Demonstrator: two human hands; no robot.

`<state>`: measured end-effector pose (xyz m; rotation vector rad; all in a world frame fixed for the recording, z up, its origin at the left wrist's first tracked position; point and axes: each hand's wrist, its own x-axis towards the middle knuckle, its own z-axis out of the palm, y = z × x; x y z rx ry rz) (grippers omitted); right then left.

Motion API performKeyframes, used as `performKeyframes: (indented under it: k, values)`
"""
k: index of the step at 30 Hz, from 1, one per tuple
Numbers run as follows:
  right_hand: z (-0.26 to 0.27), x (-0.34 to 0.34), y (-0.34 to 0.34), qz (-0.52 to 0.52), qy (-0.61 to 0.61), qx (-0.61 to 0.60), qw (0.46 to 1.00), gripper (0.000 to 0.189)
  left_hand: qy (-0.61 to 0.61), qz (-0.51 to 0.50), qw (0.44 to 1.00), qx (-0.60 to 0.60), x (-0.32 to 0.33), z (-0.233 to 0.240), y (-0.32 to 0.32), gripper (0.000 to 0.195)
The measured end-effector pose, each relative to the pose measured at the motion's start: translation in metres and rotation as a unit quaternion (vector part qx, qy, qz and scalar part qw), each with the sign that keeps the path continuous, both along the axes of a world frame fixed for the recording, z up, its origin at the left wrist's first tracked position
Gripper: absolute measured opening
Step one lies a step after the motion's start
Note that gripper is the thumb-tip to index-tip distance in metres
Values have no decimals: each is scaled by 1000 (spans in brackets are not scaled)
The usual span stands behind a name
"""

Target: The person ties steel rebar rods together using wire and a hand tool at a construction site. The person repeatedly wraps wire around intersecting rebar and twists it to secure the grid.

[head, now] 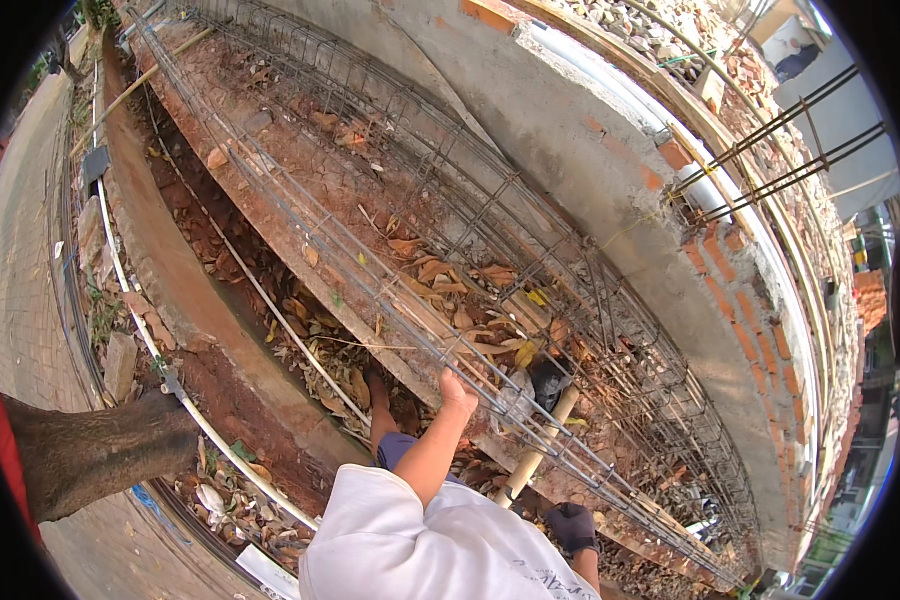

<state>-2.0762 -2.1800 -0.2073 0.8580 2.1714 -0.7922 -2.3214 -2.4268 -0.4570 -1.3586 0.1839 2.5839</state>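
My bare left hand (457, 393) grips the near side of a long, narrow steel rebar cage (378, 291), which slants from the upper left to the lower right. My right hand (572, 526), in a dark glove, is lower down beside the same cage, with its fingers curled. Whether it holds anything is hidden. Between my hands, a bamboo pole (543, 444) passes crosswise under the cage. Clear plastic (516, 399) and a black plastic bag (551, 381) lie just beyond my left hand. More rebar cages (510, 191) rest farther back along the wall.
A plastered wall (570, 157) with exposed brick runs behind the cages. At left, a leaf-filled ditch (270, 300) lies beside a concrete ledge (187, 262), a white pipe (131, 289) and a tree trunk (104, 454). Rebar ends (817, 161) jut out over the wall top.
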Motion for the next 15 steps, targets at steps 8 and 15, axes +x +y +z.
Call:
performKeyframes:
  k: [8,15]
  values:
    - [-1,3,7,-121,33,-6,992,19,-13,-13,999,-45,8,9,-20,29]
    - [-6,10,-4,-23,-5,35,999,26,63,-11,998,16,6,46,-20,43]
